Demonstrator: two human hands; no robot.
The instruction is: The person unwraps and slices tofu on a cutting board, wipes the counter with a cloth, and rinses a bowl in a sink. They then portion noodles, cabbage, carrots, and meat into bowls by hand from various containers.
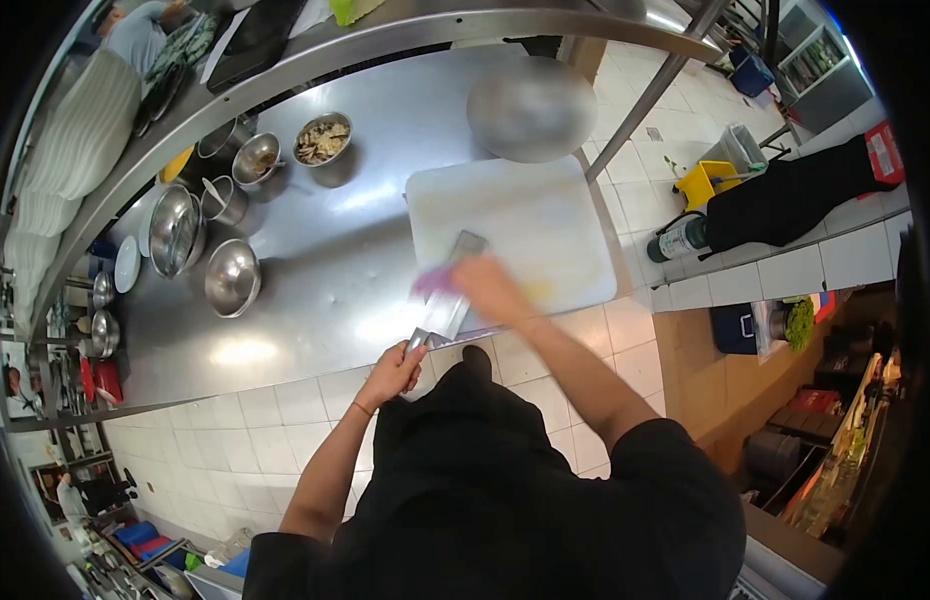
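My left hand [388,374] grips the handle of a cleaver [447,315] near the counter's front edge. Its wide metal blade points up and away, over the near left corner of a white cutting board [570,215]. A purple cloth [435,281] lies against the blade, pressed there by my right hand [480,284], whose fingers are smeared by motion. Part of the blade is hidden under the cloth and that hand. A yellowish stain marks the board beside my right wrist.
A bowl of chopped food [323,138], an empty metal bowl [232,278] and several other bowls stand left on the steel counter [315,230]. A blurred round object [532,108] sits behind the board. An overhead shelf [385,48] crosses the far side.
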